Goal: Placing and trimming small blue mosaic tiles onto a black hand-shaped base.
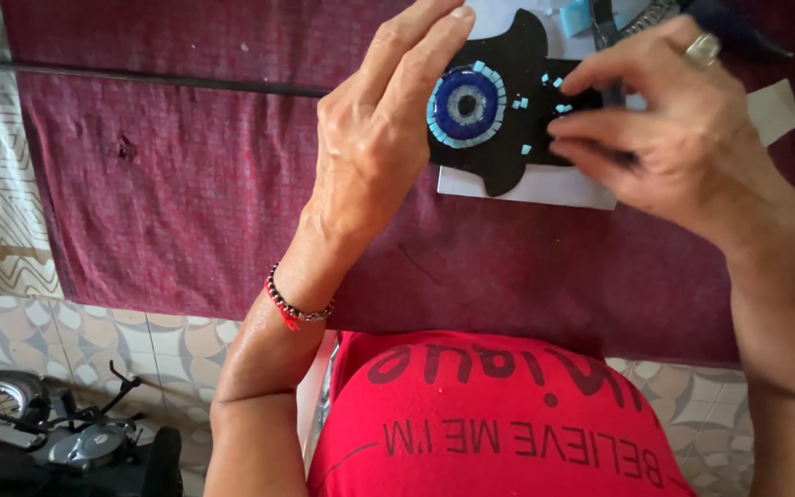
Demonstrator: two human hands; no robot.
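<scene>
Worktop [186,184] covered in a deep maroon cloth, coarse and matted in weave, with a dark seam line running across its upper part and a small dark spot on the left. Beyond its edge, floor [66,331] of glossy patterned tiles in cream, grey and tan; a bicycle [39,433] with black handlebar and spoked wheel stands at lower left. Near the top centre of the cloth, a white rectangular sheet [545,189], flat and smooth, lies under a black flat cutout [508,156] with rounded, lobed outline. On the cutout, a round glass eye disc [465,103], glossy, with concentric rings of dark blue, paler blue and a grey centre, ringed by small pale-turquoise square tiles set edge to edge; several loose turquoise tiles [549,87] are scattered to its right on the black surface. Left hand [379,129]: fingers extended and close together, lying along the cutout's left edge and touching it, gripping nothing visible; beaded bracelet [294,308] of red and dark beads on the wrist. Right hand [664,120]: fingers bent, tips pinched together over the loose tiles; whether a tile is held cannot be told. A silver ring [703,48] sits on one finger.
</scene>
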